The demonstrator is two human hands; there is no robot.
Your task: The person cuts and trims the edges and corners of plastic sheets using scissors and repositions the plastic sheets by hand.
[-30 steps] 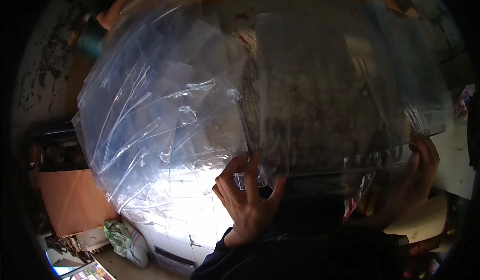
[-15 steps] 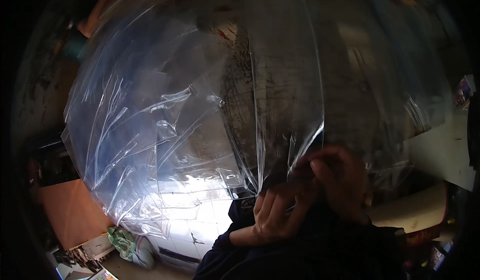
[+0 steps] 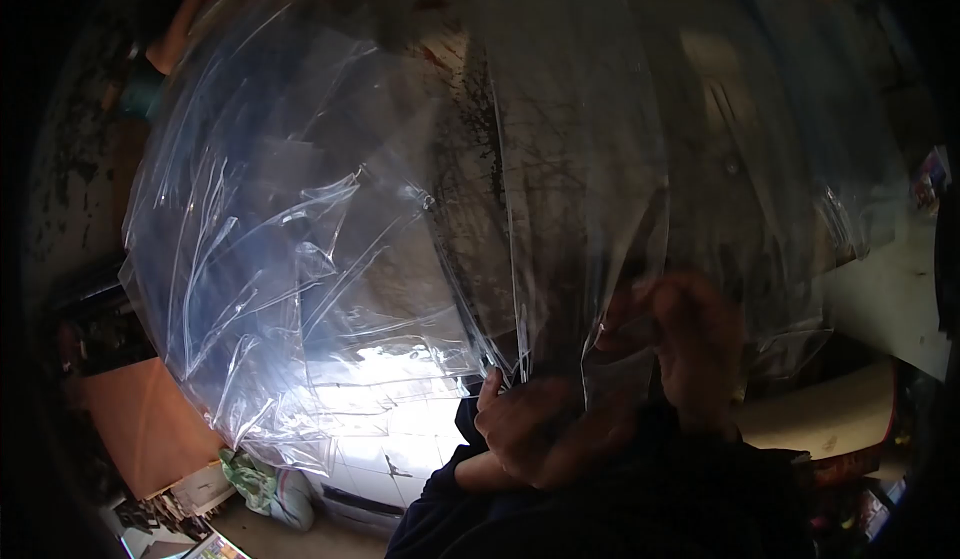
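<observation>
A large clear plastic sheet (image 3: 300, 199) with shiny creases spreads across most of the view. Its near edge is gathered into folds in front of my body. My left hand (image 3: 530, 434) is closed on these folds, its thumb up along the plastic; the other fingers are dim and partly blurred. To the right and slightly higher, my right hand (image 3: 695, 354) has its fingers curled and pinches another part of the edge. A film of plastic covers some of its fingertips. Dark sleeves cover both wrists.
An orange-brown board (image 3: 150, 424) lies at the lower left, beside a green and white bag (image 3: 262, 489). White tiles (image 3: 370, 454) catch bright light below the sheet. A pale panel (image 3: 890, 299) and a rolled tan sheet (image 3: 820, 424) are at right. Another person's arm (image 3: 170, 49) shows at upper left.
My left hand has shifted slightly left, its thumb now raised on the folds. My right hand has moved a little right, drawing the near edge apart. The sheet's middle folds have widened.
</observation>
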